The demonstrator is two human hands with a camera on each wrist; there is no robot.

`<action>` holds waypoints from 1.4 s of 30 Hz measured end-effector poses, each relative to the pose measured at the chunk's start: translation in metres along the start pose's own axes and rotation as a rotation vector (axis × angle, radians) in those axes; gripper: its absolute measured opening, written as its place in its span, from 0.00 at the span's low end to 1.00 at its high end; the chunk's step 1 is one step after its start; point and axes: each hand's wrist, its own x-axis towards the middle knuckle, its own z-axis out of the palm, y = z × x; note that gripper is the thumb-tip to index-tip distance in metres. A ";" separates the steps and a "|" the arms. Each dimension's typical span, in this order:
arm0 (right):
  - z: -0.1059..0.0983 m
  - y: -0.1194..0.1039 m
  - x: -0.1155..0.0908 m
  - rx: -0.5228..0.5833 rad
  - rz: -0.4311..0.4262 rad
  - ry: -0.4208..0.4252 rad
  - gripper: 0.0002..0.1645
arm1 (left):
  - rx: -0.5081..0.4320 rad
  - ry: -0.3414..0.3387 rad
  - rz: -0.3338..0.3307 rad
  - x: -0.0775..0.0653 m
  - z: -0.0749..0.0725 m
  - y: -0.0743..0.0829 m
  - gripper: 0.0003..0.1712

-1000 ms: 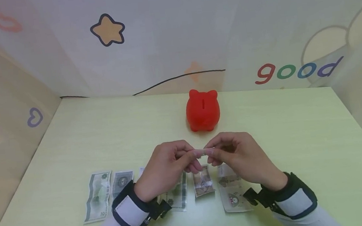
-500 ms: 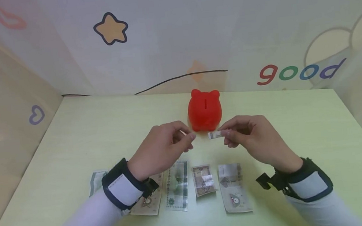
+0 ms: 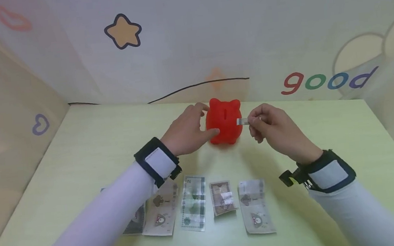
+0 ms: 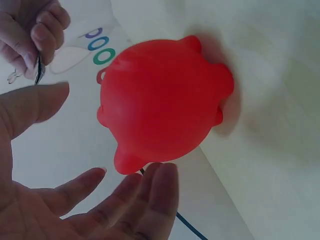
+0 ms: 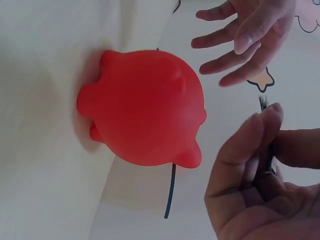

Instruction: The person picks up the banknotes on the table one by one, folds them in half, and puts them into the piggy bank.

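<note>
A red piggy bank (image 3: 223,126) with a slot on top stands upright near the back of the table. My left hand (image 3: 192,128) is at its left side, thumb and fingers spread around it; the left wrist view shows the open fingers (image 4: 162,195) close to the red body (image 4: 160,100). Between thumb and fingers, my right hand (image 3: 273,129) pinches a folded banknote (image 3: 241,122), which overlaps the bank's right side in the head view. Seen edge-on in the right wrist view, the banknote (image 5: 263,102) sticks up from the pinch, above the level of the bank.
Several banknotes lie in a row in front: a green one (image 3: 193,203), a small brown one (image 3: 223,197), a pale one (image 3: 256,207) and a pinkish one (image 3: 161,211). My left sleeve (image 3: 95,222) hides others. A printed backdrop (image 3: 181,40) rises behind the table.
My hands have parted and moved forward from over the banknotes to the piggy bank. The right kept the folded banknote; the left let go of it and spread its fingers.
</note>
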 end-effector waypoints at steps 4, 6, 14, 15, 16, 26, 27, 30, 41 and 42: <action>-0.003 -0.002 0.012 -0.030 -0.013 0.052 0.15 | 0.020 -0.013 -0.007 0.019 0.005 0.004 0.51; -0.004 -0.003 0.018 -0.047 -0.015 0.072 0.16 | 0.036 -0.021 -0.006 0.027 0.008 0.006 0.54; 0.001 -0.009 0.040 -0.086 -0.013 0.054 0.15 | 0.122 -0.043 -0.005 0.045 0.014 0.008 0.53; 0.002 -0.010 0.043 -0.087 -0.012 0.049 0.15 | 0.131 -0.046 -0.004 0.045 0.015 0.007 0.53; 0.004 -0.011 0.045 -0.086 -0.008 0.043 0.14 | 0.140 -0.048 -0.004 0.046 0.016 0.007 0.52; 0.011 -0.022 0.057 -0.137 0.032 0.029 0.15 | 0.185 -0.048 -0.009 0.046 0.017 0.010 0.48; 0.011 -0.023 0.057 -0.140 0.028 0.029 0.16 | 0.191 -0.046 -0.006 0.046 0.017 0.011 0.48; 0.013 -0.025 0.060 -0.147 0.028 0.025 0.17 | 0.210 -0.042 0.005 0.044 0.017 0.012 0.46; 0.019 -0.025 0.066 -0.200 -0.020 0.051 0.13 | 0.245 -0.057 0.002 0.046 0.017 0.015 0.47; 0.019 -0.026 0.066 -0.215 -0.032 0.055 0.13 | 0.252 -0.056 0.002 0.047 0.017 0.015 0.47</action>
